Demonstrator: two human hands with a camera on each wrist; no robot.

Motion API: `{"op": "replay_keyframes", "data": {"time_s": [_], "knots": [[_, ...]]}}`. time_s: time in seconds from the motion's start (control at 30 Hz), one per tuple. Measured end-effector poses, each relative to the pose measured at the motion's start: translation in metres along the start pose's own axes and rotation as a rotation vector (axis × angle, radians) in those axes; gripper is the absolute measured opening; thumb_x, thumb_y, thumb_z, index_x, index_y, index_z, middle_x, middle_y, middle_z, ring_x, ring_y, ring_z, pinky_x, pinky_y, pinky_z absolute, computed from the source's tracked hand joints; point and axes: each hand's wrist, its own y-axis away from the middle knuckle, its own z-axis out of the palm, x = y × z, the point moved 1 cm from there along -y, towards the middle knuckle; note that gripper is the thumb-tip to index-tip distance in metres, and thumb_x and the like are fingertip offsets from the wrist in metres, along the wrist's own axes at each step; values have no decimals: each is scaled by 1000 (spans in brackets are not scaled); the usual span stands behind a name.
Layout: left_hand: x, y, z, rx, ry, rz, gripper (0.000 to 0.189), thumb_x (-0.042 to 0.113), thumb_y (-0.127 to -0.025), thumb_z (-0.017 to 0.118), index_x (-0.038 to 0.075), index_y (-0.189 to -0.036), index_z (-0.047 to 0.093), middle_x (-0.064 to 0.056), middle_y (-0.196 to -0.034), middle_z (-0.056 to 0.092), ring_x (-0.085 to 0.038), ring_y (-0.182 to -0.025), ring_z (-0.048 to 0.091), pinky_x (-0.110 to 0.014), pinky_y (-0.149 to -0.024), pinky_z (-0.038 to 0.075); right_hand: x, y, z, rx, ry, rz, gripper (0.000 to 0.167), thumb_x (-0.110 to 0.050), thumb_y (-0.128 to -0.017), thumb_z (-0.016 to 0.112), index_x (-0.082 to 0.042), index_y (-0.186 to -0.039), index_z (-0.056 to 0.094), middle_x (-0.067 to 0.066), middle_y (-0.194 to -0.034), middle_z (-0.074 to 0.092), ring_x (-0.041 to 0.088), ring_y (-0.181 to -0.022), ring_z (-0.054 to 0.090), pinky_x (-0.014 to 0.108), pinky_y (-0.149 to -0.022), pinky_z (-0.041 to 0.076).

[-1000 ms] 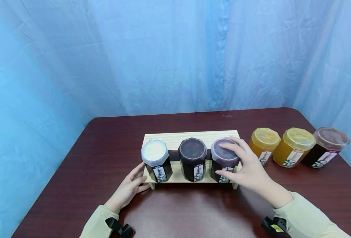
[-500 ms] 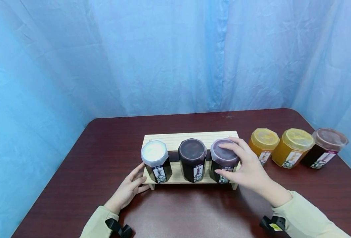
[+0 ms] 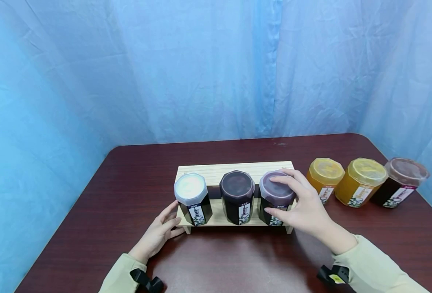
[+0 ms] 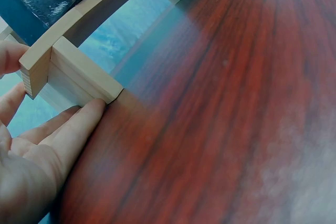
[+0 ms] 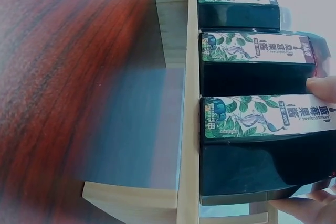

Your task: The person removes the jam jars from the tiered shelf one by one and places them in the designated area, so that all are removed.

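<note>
My right hand (image 3: pixel 303 203) grips the right-hand jam jar (image 5: pixel 262 163), a dark eight-sided one with a purplish lid (image 3: pixel 276 188). Its thumb is at the front and its fingers reach over the lid. This jar stands upright on the lower step of a pale wooden two-step rack (image 3: pixel 234 171). Beside it on that step stand a middle dark jar (image 3: pixel 237 195) and a left dark jar (image 3: pixel 191 199) with a whitish, shining lid. At the rack's left end my left hand (image 3: pixel 158 234) touches the board end and the leg (image 4: pixel 81 74) with fairly straight fingers.
Right of the rack on the dark red-brown table (image 3: pixel 237 264) stand two yellow jars, one nearer (image 3: pixel 325 177) and one further right (image 3: pixel 362 183), then a dark red jar (image 3: pixel 400 181) near the edge. A blue curtain (image 3: pixel 201 73) hangs behind the table.
Almost nothing differs. Both hands keep their places on the jar and the rack, and the right wrist has shifted slightly left.
</note>
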Motion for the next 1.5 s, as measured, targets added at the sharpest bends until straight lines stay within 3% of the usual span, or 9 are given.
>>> {"op": "replay_keyframes", "data": {"time_s": [0.27,0.67,0.97,1.2,1.5], "knots": [[-2,-1,-1,3,0,-3,70,14,-95,48,9,-152,7,-31,-151,16,-19,-111,54,-49,-100,43,-1,-1,0,-4,11,1,67,-8,-51,92,-13,-112,63,14,-123,52,21,-105,52,3,-83,38],[-2,-1,-1,-3,-9,-4,71,15,-96,48,9,-152,7,-31,-152,15,-23,-115,53,-50,-100,42,-6,-7,-8,49,-50,-66,70,-2,-47,91,-11,-110,64,11,-119,55,4,-103,47,5,-82,40],[-2,-1,-1,-1,-3,-5,70,14,-96,48,9,-152,8,-31,-151,15,-23,-114,54,-49,-99,43,-4,-3,-20,32,2,-47,70,-2,-47,92,-12,-111,64,12,-124,53,3,-108,46,3,-83,40],[-1,-1,-1,-14,4,2,70,13,-95,48,9,-152,8,-31,-150,17,-18,-111,55,-49,-99,43,0,0,-34,49,32,-86,72,-1,-44,92,-10,-109,65,13,-120,55,-3,-111,44,5,-86,37],[-1,0,-1,-24,-1,3,70,14,-95,49,10,-152,8,-30,-152,14,-20,-115,52,-51,-101,41,2,8,-51,72,57,-73,75,3,-39,92,-8,-109,66,5,-122,54,-5,-115,43,3,-86,35]]}}
